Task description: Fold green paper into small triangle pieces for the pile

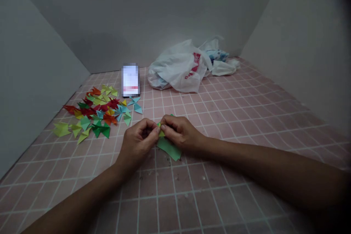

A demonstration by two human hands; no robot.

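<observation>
Two bare forearms come in from the bottom edge and meet over a pink tiled surface (219, 190) with pale grout lines. At their meeting point the left hand (138, 137) is curled, its thumb and forefinger pinched together on a small yellow-green fold (160, 132). The right hand (179, 131) meets it tip to tip and is closed the same way, its fingertips nipping that same fold from the other side. So the fold sits squeezed between the two hands, just above the tiles.

Under the right hand's palm, and poking out toward the left wrist, is a flat green paper (169, 149), with a green tip also showing beyond the right knuckles. The fingers cover the join, so it may be one piece with the fold or a separate sheet; I cannot tell which.

Beyond the left hand and out to its left lies a loose scatter of folded paper pieces (95, 111) in red, orange, yellow, green and light blue, its nearest pieces close to the left knuckles. Farther off, past both hands, stands a blurred upright object (130, 79). Beside it, well beyond the right hand, a crumpled white plastic bag (178, 67) with red print rests where plain grey walls (35, 65) meet the tiles.
</observation>
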